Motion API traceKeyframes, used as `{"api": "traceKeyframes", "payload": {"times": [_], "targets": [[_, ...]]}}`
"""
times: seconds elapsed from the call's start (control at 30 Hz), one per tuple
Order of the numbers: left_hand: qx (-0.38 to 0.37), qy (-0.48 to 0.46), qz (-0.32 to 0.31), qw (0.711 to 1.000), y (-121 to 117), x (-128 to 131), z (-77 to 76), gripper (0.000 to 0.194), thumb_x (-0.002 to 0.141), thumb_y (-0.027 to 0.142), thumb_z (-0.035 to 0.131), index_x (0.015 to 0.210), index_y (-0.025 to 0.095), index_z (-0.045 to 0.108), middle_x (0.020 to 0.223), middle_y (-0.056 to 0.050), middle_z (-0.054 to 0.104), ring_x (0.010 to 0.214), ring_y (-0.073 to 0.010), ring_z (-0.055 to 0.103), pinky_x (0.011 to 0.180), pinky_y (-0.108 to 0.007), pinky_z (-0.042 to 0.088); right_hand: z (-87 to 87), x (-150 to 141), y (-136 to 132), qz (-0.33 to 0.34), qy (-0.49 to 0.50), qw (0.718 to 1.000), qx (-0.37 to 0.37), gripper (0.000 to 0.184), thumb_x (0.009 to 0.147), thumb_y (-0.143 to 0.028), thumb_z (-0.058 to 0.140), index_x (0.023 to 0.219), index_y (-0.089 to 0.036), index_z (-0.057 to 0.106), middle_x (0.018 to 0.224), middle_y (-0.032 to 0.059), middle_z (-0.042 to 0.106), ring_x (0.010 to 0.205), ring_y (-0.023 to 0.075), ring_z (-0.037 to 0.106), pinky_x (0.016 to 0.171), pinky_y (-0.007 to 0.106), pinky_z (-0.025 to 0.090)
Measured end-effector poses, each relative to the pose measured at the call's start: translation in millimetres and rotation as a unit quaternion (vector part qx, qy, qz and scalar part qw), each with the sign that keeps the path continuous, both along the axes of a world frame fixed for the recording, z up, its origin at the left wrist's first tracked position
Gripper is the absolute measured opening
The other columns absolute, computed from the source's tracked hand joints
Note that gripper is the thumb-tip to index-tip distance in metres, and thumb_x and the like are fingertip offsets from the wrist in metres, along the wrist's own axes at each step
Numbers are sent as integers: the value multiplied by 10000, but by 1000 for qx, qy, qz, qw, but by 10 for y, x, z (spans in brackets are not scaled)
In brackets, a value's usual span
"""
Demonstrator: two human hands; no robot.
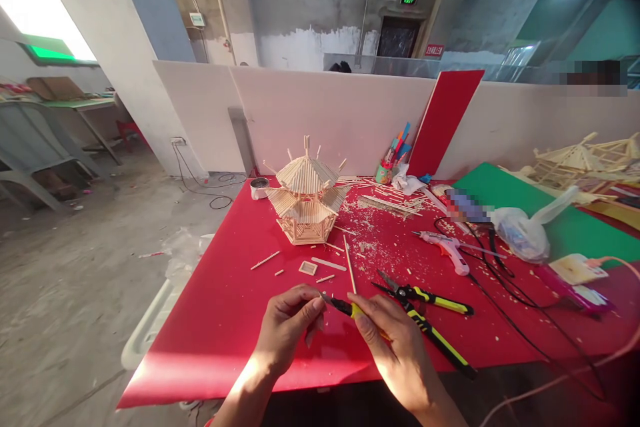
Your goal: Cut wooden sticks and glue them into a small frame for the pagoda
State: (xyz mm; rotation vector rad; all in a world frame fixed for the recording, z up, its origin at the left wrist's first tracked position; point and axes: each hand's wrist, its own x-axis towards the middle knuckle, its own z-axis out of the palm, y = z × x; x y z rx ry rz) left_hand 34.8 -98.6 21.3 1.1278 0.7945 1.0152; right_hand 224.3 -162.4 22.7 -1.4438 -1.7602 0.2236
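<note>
My right hand (393, 337) is closed round a yellow-handled tool with a dark, narrow head (341, 306). Its tip points left and meets the fingers of my left hand (293, 320). My left thumb and forefinger are pinched together; whatever small piece they hold is hidden. Just beyond my hands lie a small rectangular wooden frame (308, 268), a flat craft stick (329, 264) and several short stick pieces. A pagoda model (307, 203) made of thin wooden sticks stands upright farther back. Right of my right hand rest shears (425, 320) with black and yellow handles, their blades apart.
On the red tabletop (225, 320) lie loose sticks (395, 203) and scattered shavings. A pink glue gun (447, 250) with a cable, a plastic bag (523, 233) and a power strip (575, 287) occupy the right. A white cup (259, 188) and a pen holder (385, 172) stand at the back.
</note>
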Motion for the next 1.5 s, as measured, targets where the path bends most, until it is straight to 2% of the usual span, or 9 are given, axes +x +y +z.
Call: {"api": "traceKeyframes", "payload": {"times": [0.2, 0.37, 0.47, 0.6, 0.67, 0.73, 0.87, 1.37, 1.5], "targets": [[43, -6, 60, 997, -59, 58, 26, 308, 799, 414, 744, 696, 126, 709, 582, 2, 536, 439, -55, 442, 420, -186, 309, -7, -56, -21, -17, -24, 998, 55, 313, 997, -345, 482, 1214, -234, 679, 910, 56, 715, 811, 171, 678, 703, 269, 544], [8, -49, 81, 995, -137, 128, 78, 288, 772, 395, 770, 695, 124, 717, 598, 5, 523, 438, -45, 431, 401, -171, 300, -16, -49, -37, -33, -61, 992, 104, 329, 985, -306, 503, 1268, -223, 650, 851, 57, 695, 776, 179, 653, 702, 297, 516], [-10, -94, 75, 993, -145, 68, 137, 294, 758, 382, 782, 644, 130, 683, 593, 12, 517, 406, -40, 429, 362, -159, 290, -42, 182, -20, -107, -100, 983, 111, 327, 972, -356, 526, 1239, -243, 678, 837, 57, 702, 744, 191, 654, 668, 301, 503], [53, -106, 97, 988, -108, -7, 167, 266, 793, 363, 754, 666, 142, 679, 615, 5, 552, 407, -50, 469, 345, -152, 309, -13, 492, -37, -224, -60, 968, 96, 358, 973, -429, 511, 1185, -218, 707, 915, 72, 729, 765, 192, 683, 627, 272, 509], [56, -54, 75, 994, -86, 33, 138, 265, 818, 354, 734, 672, 138, 684, 544, 15, 529, 397, -60, 473, 357, -161, 342, 40, 460, -67, -179, -15, 981, 72, 339, 981, -401, 505, 1209, -230, 689, 1025, 69, 730, 878, 183, 698, 715, 251, 535], [59, -37, 103, 992, -74, 102, 96, 285, 832, 364, 719, 664, 138, 672, 559, 16, 531, 415, -61, 483, 379, -166, 366, 96, 310, -91, -103, 8, 993, 56, 313, 983, -373, 512, 1218, -253, 681, 1066, 56, 726, 938, 169, 694, 775, 234, 541], [82, -16, 108, 991, -83, 173, 56, 305, 830, 404, 716, 684, 137, 686, 557, 20, 515, 414, -59, 468, 383, -173, 354, 149, 7, -91, -36, 5, 998, 55, 294, 987, -343, 508, 1198, -251, 691, 974, 55, 731, 866, 162, 695, 790, 246, 552], [76, 13, 121, 990, -190, 123, 146, 328, 819, 427, 717, 667, 140, 670, 577, 14, 500, 442, -60, 421, 424, -198, 319, 153, -84, -80, 5, -16, 999, 33, 317, 996, -339, 474, 1215, -245, 683, 846, 51, 702, 770, 165, 667, 681, 257, 534], [20, -51, 128, 990, -264, -14, 260, 349, 763, 455, 764, 636, 151, 646, 600, 3, 509, 449, -59, 407, 391, -183, 306, 52, 127, -19, -110, -124, 983, 78, 352, 983, -404, 482, 1218, -255, 698, 799, 65, 683, 748, 191, 636, 666, 289, 484]]}}
